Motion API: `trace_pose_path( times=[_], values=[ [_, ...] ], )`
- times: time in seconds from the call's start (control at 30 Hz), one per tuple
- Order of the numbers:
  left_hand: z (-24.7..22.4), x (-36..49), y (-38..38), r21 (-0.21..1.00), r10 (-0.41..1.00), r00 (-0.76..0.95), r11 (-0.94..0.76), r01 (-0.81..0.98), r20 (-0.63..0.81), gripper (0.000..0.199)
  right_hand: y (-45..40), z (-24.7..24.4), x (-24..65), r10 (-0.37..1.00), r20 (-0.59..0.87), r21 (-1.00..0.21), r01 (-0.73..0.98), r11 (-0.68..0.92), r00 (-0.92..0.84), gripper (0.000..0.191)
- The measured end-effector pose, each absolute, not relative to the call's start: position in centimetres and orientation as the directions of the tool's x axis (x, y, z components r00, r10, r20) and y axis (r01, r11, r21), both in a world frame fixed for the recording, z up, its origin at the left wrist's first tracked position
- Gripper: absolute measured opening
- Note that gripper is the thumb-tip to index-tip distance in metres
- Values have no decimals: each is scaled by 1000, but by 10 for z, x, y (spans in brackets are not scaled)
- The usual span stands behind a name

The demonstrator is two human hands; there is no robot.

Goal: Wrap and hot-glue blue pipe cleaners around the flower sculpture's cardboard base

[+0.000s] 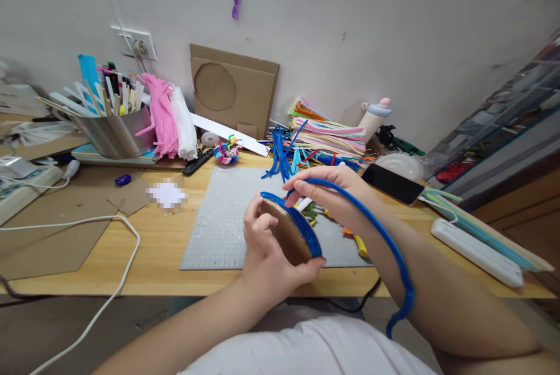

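My left hand (273, 246) grips a round cardboard disc (286, 232) by its rim, tilted on edge above the cutting mat. Blue pipe cleaner (301, 226) runs along the disc's edge in bands. Between the thumb and fingers of my right hand (330, 188) is a long blue pipe cleaner (385, 223); one end meets the disc's upper rim, and the rest arcs over the hand and hangs past the forearm. Whether that end is fixed to the disc, I cannot tell. Behind the hands lies a bunch of blue pipe cleaners (282, 150).
A grey cutting mat (214, 217) lies beneath. Yellow-handled tools (359, 245) are partly hidden by my right arm. Further back stand a metal container (114, 133) of sticks, pink pipe cleaners (161, 118) and a cardboard panel (254, 89). A phone (398, 182) and white power strip (476, 252) lie right.
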State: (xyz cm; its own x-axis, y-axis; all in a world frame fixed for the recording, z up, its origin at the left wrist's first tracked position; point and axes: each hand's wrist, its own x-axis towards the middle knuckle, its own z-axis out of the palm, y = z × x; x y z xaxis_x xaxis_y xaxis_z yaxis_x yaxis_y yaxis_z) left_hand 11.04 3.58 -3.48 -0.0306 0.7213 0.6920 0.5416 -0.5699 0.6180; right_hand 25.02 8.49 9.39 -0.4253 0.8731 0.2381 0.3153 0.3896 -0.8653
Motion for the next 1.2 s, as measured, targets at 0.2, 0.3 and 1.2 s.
trace_pose_path(
  times=[0.2, 0.3, 1.2],
  values=[
    [-36, 111, 35, 633, 731, -32, -567, 527, 681, 91, 86, 92, 251, 880, 219, -885, 294, 361, -422, 22],
    [-37, 112, 35, 634, 731, -35, -565, 528, 681, 91, 87, 92, 249, 882, 212, -881, 308, 359, -421, 23],
    [-40, 113, 32, 542, 661, 16, -629, 558, 751, 92, 108, 80, 236, 879, 113, -949, 213, 234, -463, 33]
  ],
)
